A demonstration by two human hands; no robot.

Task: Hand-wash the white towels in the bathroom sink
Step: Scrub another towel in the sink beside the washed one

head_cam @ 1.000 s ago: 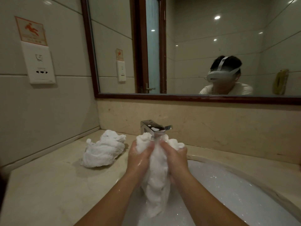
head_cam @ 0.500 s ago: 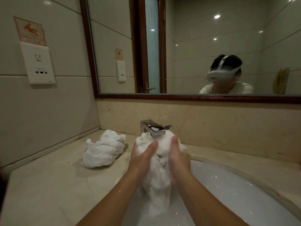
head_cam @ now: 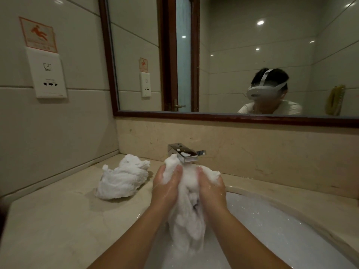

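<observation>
A wet white towel (head_cam: 187,216) hangs bunched over the white sink basin (head_cam: 281,230), its top just under the chrome faucet (head_cam: 183,153). My left hand (head_cam: 167,188) grips its left side and my right hand (head_cam: 210,188) grips its right side, both wet, fingers curled into the cloth. The towel's lower end droops into the basin between my forearms. A second white towel (head_cam: 122,178) lies crumpled on the beige counter (head_cam: 58,220), left of the sink.
A wood-framed mirror (head_cam: 233,55) fills the back wall above a marble splashback. On the left tiled wall are a white socket plate (head_cam: 47,73) and an orange slip-warning sign (head_cam: 38,34). The counter ends at the left wall.
My hands have rubbed the towel between them: fingers stretched upward half a second ago, now curled back into the cloth, with the towel's top bunched toward the left under the faucet.
</observation>
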